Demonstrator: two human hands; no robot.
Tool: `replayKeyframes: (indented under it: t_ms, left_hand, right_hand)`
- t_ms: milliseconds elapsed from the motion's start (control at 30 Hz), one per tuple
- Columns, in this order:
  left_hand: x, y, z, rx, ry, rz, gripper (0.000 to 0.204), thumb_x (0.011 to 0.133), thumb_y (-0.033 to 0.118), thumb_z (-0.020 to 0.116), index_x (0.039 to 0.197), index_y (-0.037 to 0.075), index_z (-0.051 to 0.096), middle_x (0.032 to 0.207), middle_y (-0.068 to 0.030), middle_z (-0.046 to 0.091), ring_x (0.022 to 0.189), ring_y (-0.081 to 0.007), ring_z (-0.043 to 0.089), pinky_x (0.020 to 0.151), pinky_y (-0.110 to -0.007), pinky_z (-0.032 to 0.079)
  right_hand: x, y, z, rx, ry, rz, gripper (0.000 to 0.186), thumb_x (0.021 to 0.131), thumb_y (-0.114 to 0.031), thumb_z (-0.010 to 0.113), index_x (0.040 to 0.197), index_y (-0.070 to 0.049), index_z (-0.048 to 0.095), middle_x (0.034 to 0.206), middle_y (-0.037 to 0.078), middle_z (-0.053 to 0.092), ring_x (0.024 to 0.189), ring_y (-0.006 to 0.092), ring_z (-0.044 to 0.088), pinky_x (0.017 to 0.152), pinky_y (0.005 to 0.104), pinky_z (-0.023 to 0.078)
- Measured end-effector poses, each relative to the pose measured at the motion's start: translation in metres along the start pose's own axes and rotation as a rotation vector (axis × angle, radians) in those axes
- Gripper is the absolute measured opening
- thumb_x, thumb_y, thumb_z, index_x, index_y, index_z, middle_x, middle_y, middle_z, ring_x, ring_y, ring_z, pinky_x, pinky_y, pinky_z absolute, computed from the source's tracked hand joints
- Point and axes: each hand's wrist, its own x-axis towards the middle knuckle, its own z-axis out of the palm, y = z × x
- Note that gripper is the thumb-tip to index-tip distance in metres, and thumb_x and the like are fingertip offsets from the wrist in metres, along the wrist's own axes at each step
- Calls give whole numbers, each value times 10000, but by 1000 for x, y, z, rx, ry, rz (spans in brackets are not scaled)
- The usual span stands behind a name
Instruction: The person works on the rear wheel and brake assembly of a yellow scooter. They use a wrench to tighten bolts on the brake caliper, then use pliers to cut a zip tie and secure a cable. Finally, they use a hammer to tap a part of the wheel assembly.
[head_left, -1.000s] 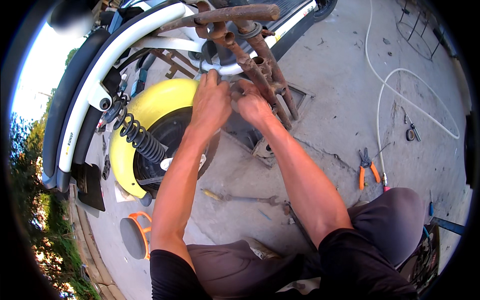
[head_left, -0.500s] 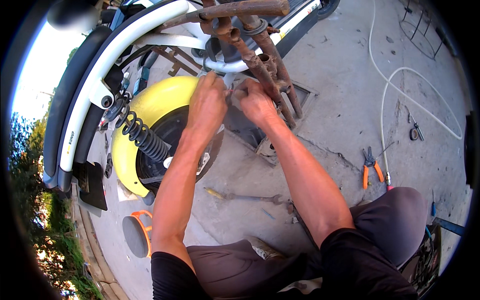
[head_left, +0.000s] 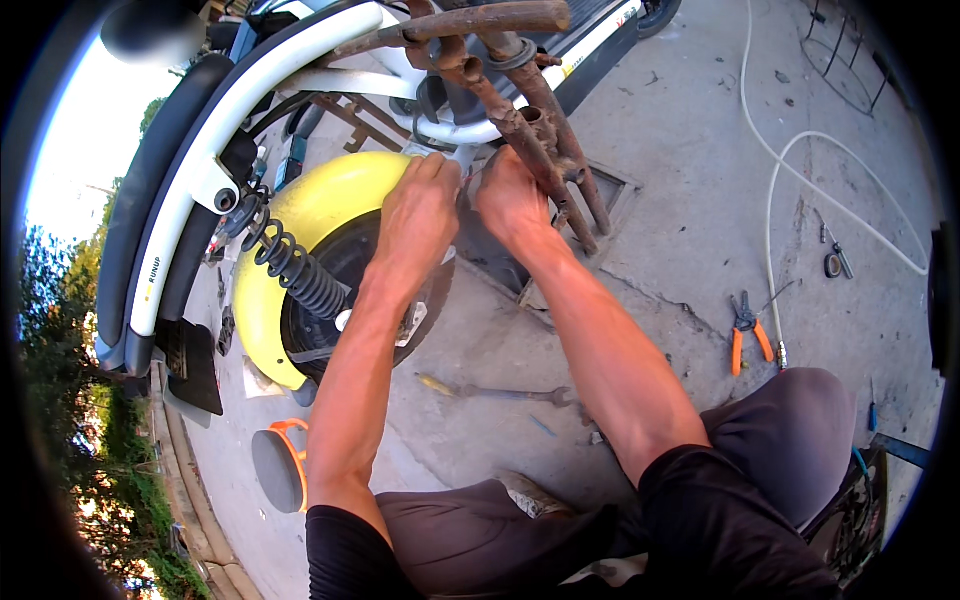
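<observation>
My left hand is closed in a pinch beside the top of a yellow fender. Just right of it my right hand has its fingers curled, close against a rusty metal stand. A thin reddish strand shows faintly in the small gap between the hands; what each hand pinches is too small to tell. Below the fender sits a dark wheel, next to a black coil-spring shock absorber. The white frame of a two-wheeled vehicle curves over the left side.
Orange-handled pliers, a tape roll and a pale hose lie on the concrete at right. Between my forearms is a wrench. A round stool with orange legs stands at lower left.
My right hand has turned slightly, so its fingertips are more hidden behind its back. The left hand stays pinched in nearly the same place. The whole view has shifted a little.
</observation>
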Motion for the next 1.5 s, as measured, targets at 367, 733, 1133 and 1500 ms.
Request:
replayKeyframes:
  t_ms: [367,733,1133,1500]
  left_hand:
    - [8,-5,25,-257,75,-168,110,948,70,685,1044,15,685,922,-216,658,914,-422,635,820,-489,507]
    - [8,-14,24,27,-35,102,238,840,-4,714,1075,2,749,967,-184,675,994,-385,624,892,-477,520]
    - [8,-10,27,-147,75,-29,152,923,48,705,1066,7,736,951,-197,706,927,-392,660,843,-480,528]
    - [9,-12,25,-208,65,-199,133,947,41,692,1078,19,696,925,-211,703,840,-379,686,775,-456,539]
  right_hand:
    - [-23,6,-23,325,-161,71,344,1045,-264,565,1193,41,627,1177,329,675,1179,470,639,1022,507,478]
    - [-18,8,-20,479,-211,226,370,1014,-313,598,1127,35,658,1009,202,719,993,307,692,915,421,524]
    - [-18,16,12,521,40,135,389,1087,-236,464,1347,14,612,1269,241,649,1145,363,626,1021,444,474]
    - [-20,5,12,659,50,104,294,996,-88,601,1270,-9,675,1162,184,710,1091,322,669,1001,415,509]
